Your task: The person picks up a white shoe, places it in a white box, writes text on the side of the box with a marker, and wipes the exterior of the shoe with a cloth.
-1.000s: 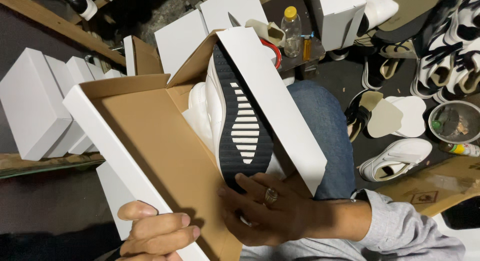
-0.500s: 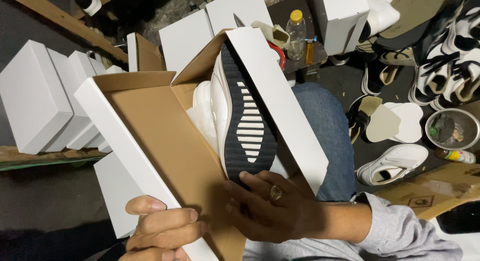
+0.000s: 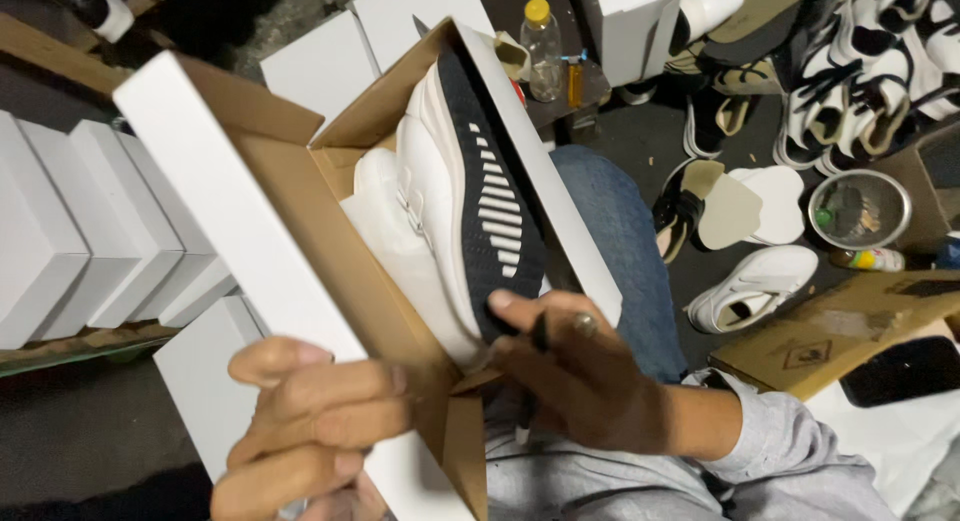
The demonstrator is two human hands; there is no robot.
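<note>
Shoe (image 3: pixel 470 191) lies on its side in the open box (image 3: pixel 290 181), sole facing right toward the box's right wall. Long axis runs from upper middle of the view down to lower right; one end sits at the box's far end, the other at the near corner under the right hand. Which end is toe: cannot tell.

Shoe: white upper, dark sole with a row of white bars down the middle. A second white shoe (image 3: pixel 385 221) lies just beside it, to the left, partly hidden.

Box: white outside, brown card inside, lid hinged open to the left, held tilted over the lap (image 3: pixel 620 251).

Left hand (image 3: pixel 310 421): fingers curled around the lid's near white edge, gripping it.

Right hand (image 3: pixel 575 381): fingers bent, thumb and fingertips pressed on the near end of the sole; ring on one finger.

Around: stack of white boxes (image 3: pixel 90 241) at left, bottle (image 3: pixel 543 46) beyond the box, loose shoes (image 3: pixel 760 286) and insoles (image 3: pixel 745 201) on the floor at right, a metal bowl (image 3: pixel 860 206).
</note>
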